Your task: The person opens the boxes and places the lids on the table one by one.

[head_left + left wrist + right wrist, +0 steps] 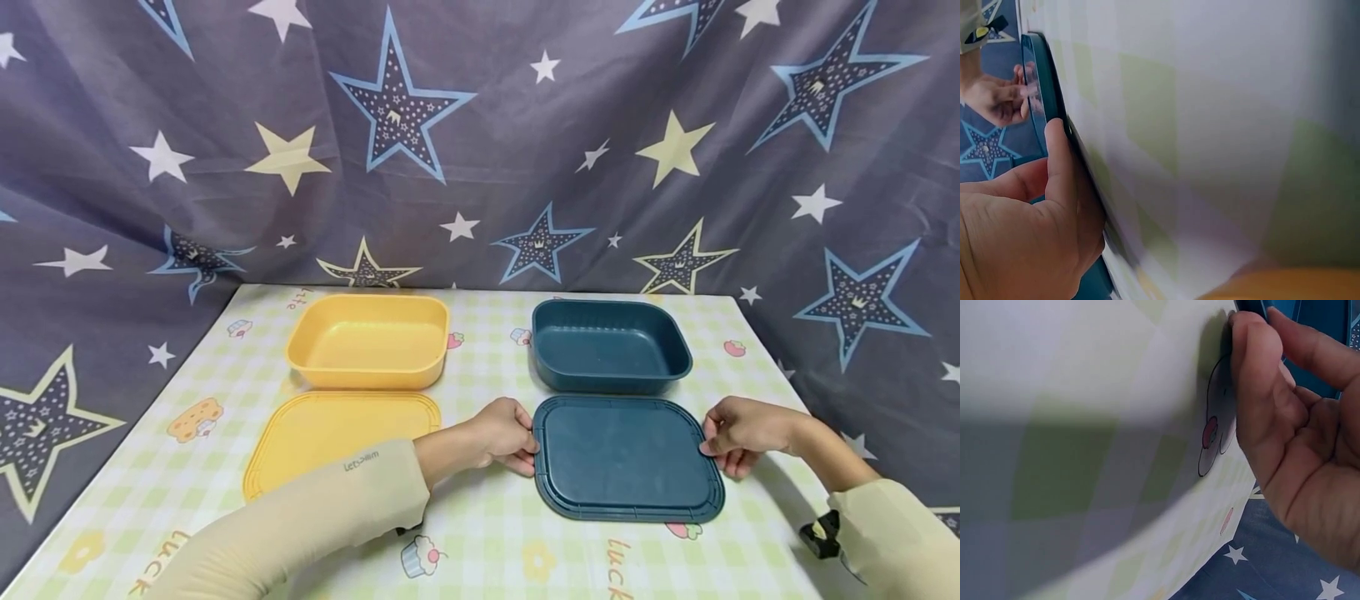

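A dark blue rectangular lid (pixel 630 457) with rounded corners lies between the two hands, just in front of a dark blue container (pixel 611 350). Its left edge is pinched by my left hand (pixel 504 437); the left wrist view shows fingers of that hand (pixel 1029 231) at the rim, close over the cloth. My right hand (pixel 746 433) grips the opposite edge between thumb and fingers, and in the right wrist view the fingertips (pixel 1254 337) meet at the lid's edge. The undersides of the fingers are partly hidden by the lid in the head view.
To the left stands an open yellow container (pixel 367 337), and a yellow lid (pixel 322 437) lies before it, partly covered by my left sleeve. A checked, printed cloth (pixel 487 533) covers the table. A star-patterned dark curtain (pixel 480 150) hangs behind and at the sides.
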`<action>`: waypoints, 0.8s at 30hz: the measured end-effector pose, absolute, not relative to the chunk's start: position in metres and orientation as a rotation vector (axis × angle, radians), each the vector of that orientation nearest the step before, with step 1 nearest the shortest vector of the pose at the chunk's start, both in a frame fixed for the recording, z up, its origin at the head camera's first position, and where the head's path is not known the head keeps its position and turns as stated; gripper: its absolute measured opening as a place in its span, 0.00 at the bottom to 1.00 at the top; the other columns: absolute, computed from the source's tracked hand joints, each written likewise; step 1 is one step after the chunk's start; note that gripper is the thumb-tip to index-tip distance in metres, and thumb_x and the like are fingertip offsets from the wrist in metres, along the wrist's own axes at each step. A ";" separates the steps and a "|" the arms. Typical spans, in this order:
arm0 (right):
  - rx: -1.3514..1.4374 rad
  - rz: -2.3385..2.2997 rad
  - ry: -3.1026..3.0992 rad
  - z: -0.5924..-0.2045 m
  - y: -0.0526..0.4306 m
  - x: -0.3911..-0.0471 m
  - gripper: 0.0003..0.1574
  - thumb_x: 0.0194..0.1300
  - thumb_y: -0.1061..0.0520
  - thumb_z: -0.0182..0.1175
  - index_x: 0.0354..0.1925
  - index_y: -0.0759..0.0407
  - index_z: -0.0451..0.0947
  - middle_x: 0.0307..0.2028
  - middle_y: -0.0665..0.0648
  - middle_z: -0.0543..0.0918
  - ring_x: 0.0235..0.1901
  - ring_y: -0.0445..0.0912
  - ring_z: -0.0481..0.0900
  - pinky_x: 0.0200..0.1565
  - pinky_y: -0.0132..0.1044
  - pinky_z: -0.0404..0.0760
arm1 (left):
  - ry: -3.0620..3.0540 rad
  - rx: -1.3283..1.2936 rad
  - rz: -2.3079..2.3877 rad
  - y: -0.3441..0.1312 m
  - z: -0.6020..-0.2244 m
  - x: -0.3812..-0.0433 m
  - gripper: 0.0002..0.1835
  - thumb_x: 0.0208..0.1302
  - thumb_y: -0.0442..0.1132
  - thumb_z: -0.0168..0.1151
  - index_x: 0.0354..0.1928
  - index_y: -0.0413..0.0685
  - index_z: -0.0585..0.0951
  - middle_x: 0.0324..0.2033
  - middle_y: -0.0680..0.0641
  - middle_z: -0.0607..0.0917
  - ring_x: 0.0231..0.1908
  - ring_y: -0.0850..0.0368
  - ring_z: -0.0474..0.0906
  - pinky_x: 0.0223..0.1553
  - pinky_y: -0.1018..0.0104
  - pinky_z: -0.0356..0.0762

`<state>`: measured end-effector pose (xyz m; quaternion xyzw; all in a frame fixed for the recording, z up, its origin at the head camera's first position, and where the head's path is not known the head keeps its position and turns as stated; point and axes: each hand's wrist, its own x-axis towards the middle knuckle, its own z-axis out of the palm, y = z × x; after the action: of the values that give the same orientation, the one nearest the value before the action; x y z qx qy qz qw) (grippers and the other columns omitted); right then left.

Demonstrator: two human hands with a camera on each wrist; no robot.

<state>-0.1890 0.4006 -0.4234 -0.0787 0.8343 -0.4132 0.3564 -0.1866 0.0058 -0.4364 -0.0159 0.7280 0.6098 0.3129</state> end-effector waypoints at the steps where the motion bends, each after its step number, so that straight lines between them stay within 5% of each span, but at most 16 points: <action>1: -0.196 -1.063 2.159 -0.423 0.400 -0.189 0.10 0.71 0.63 0.62 0.33 0.68 0.74 0.24 0.60 0.82 0.21 0.48 0.82 0.26 0.40 0.86 | 1.926 -0.043 1.605 0.006 -0.436 -0.186 0.15 0.60 0.16 0.61 0.43 0.34 0.71 0.28 0.39 0.80 0.18 0.53 0.79 0.29 0.60 0.89; 24: -0.203 -1.081 2.165 -0.424 0.402 -0.184 0.13 0.74 0.60 0.61 0.34 0.69 0.76 0.24 0.60 0.82 0.22 0.47 0.81 0.26 0.40 0.86 | 1.934 -0.026 1.595 0.003 -0.441 -0.185 0.15 0.63 0.18 0.60 0.49 0.33 0.71 0.25 0.39 0.80 0.19 0.54 0.79 0.27 0.59 0.89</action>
<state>-0.1836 0.4020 -0.4244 -0.0783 0.8355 -0.4171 0.3490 -0.1847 0.0027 -0.4407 -0.0100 0.7330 0.6045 0.3118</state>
